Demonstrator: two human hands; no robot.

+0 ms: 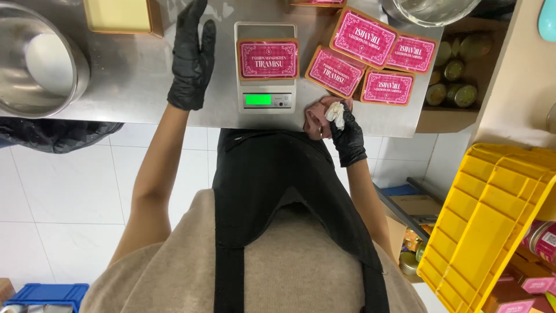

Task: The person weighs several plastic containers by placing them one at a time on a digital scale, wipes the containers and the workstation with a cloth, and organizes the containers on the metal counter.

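Observation:
My left hand (191,58), in a black glove, lies flat and open on the steel counter (133,81) just left of a small digital scale (266,95). A pink rectangular tin (268,59) sits on the scale's platform. My right hand (346,134), also gloved in black, is closed around a pink cloth (317,116) and a wad of white tissue (336,114) at the counter's front edge. Several more pink tins (365,58) lie overlapping to the right of the scale.
A large steel bowl (35,61) holding something white stands at the left, a yellow flat tin (119,14) at the back. A glass bowl (431,10) is at the back right. Cans (457,78) fill a cardboard box; a yellow crate (486,220) tilts at right.

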